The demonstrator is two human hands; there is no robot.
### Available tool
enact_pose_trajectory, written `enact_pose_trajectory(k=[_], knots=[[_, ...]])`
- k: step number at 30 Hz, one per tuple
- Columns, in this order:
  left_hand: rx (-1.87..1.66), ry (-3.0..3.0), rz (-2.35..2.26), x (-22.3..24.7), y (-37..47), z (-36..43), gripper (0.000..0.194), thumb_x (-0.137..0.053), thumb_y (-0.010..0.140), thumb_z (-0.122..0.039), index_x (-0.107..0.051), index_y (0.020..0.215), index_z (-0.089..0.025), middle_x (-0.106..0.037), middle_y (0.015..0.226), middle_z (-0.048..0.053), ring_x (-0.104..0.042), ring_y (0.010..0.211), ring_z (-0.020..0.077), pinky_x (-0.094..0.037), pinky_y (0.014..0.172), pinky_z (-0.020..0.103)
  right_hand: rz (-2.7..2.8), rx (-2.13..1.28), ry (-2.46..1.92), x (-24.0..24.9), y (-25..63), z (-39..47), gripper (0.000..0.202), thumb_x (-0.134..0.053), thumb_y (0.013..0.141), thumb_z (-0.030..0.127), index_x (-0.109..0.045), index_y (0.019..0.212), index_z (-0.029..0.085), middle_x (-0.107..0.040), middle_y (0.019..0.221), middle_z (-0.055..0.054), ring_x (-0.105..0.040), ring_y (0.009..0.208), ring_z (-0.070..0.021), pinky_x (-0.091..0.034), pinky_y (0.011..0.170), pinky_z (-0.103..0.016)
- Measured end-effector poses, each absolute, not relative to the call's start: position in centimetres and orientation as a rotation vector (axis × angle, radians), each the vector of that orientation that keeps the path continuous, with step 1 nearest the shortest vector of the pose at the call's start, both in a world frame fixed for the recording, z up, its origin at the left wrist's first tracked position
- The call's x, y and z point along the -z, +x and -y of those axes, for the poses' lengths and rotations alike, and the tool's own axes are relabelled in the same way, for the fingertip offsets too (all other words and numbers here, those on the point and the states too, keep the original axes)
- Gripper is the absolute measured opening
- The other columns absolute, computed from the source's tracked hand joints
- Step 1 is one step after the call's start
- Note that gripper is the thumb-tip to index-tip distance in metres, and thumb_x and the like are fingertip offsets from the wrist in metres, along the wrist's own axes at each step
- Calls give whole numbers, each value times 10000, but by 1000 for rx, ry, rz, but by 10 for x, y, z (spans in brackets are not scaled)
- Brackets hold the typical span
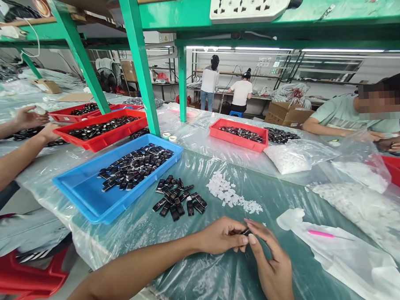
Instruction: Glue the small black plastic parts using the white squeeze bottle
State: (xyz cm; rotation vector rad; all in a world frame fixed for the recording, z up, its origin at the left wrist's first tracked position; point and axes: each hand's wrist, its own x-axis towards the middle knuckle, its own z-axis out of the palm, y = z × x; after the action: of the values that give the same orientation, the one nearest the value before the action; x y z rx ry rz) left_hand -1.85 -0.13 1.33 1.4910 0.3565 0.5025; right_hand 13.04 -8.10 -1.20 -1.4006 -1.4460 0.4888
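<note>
My left hand point(222, 235) and my right hand point(269, 257) meet over the near part of the table. Between their fingertips they pinch a small black plastic part point(246, 231), mostly covered by the fingers. Just beyond my left hand lies a loose pile of similar black parts point(177, 197). To the right of that pile, small white pieces point(223, 189) are spread out, with finer white bits point(252, 206) nearest my hands. A blue tray point(86, 201), holding many more black parts point(134, 168), stands to the left.
Right of my hands, a pink-handled pointed tool point(321, 234) rests on a white sheet point(350, 258). Bags of white pieces point(358, 214) lie beyond. Red trays point(239, 137) hold black parts. Green posts point(139, 64) rise from the table. A co-worker's hands point(33, 119) are at left; another person point(351, 112) sits at right.
</note>
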Motion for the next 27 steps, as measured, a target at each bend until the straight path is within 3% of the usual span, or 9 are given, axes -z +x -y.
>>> enact_pose_trajectory(k=[5,9,12,21,27], knots=[[-548,1467,-415,-10,-16,0,434,-542,791,-510,-639,870,-94,-564,715,39,-510,600,96,-429,605,222,1565,-348,-1470,2,147,73,248,-462,877,318,-628,1059,293,-585,1161,-26,-502,1107,-204,-416,902,-353],[-596,1439,-467,-5,-16,-2,435,-561,800,-465,-641,1005,-90,-576,728,46,-514,595,94,-431,599,223,1598,-109,-1803,0,172,63,248,-471,851,403,-647,989,296,-613,1064,-21,-544,997,-217,-471,682,-309],[-595,1432,-484,-2,-17,-2,440,-568,799,-451,-642,1036,-88,-587,736,56,-524,605,100,-442,608,232,1699,-7,-2024,5,188,56,245,-453,848,384,-649,946,275,-627,1016,-19,-552,960,-224,-450,667,-317],[-580,1519,-487,-5,-17,-1,399,-564,799,-454,-670,955,-102,-646,900,99,-530,631,107,-448,638,242,1794,0,-2047,12,191,49,225,-405,841,317,-611,780,252,-631,775,-26,-582,767,-216,-386,578,-302],[-585,1564,-493,-6,-18,-1,391,-545,820,-441,-655,1037,-135,-627,788,61,-525,643,112,-421,632,221,1735,-54,-2000,6,185,52,261,-375,860,386,-596,822,253,-637,797,-25,-592,667,-188,-401,532,-281]])
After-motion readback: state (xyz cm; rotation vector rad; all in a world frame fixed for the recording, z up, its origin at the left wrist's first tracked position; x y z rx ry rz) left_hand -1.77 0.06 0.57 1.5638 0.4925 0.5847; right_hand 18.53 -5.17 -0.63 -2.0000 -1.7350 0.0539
